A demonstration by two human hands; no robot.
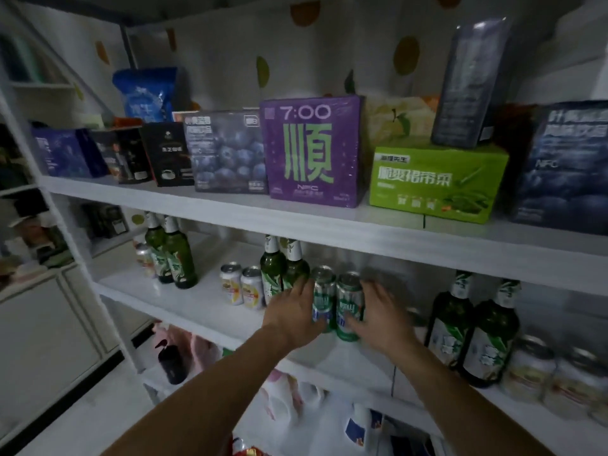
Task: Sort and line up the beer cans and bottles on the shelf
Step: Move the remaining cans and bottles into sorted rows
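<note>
Green cans (337,304) flanked by left hand (291,311), right hand (381,319).

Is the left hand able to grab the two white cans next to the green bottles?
Probably yes. The white cans stand at the shelf's open front, nothing before them, just left of the left hand. That hand is now pressed against a green can, so it must let go first.

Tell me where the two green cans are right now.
In the head view, the two green cans stand side by side mid-shelf, between the left hand and right hand, just right of a pair of green bottles.
</note>
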